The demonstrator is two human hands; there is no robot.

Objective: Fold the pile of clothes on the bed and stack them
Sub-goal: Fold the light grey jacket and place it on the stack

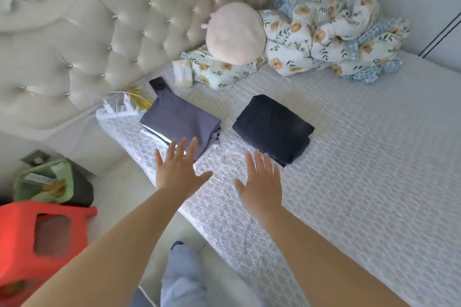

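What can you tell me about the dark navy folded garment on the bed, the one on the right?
The dark navy folded garment is a neat, roughly square bundle of several layers, in matte soft-looking fabric. It lies flat on the white textured bedspread, apart from the grey-blue folded garment to its left. Its layered edges show along the near right side. The right hand, fingers straight, hovers at its near corner; contact cannot be confirmed.

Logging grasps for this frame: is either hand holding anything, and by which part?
Nothing is held: left hand and right hand are both open, fingers spread.
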